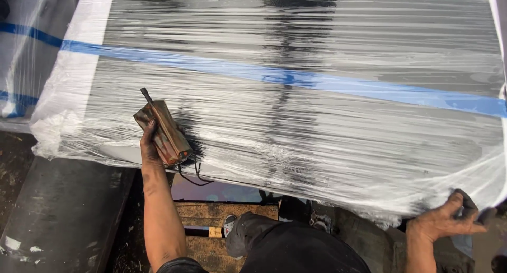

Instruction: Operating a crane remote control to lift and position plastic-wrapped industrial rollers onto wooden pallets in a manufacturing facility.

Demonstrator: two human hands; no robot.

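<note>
A big bundle (317, 125) wrapped in clear stretch film fills most of the view, with a blue strap (296, 80) running across it. My left hand (149, 147) holds a small brown handset with a short black antenna and a dangling black cord (165, 133), resting it on the bundle's near left part. My right hand (446, 220) grips the loose film at the bundle's near right corner, fingers curled into the plastic. My dark-trousered leg and shoe (253, 236) show below, between the arms.
A wooden pallet (211, 215) lies under the bundle's near edge. A dark metal surface (58, 215) slopes at lower left. Another film-wrapped, blue-strapped load (21, 51) stands at far left.
</note>
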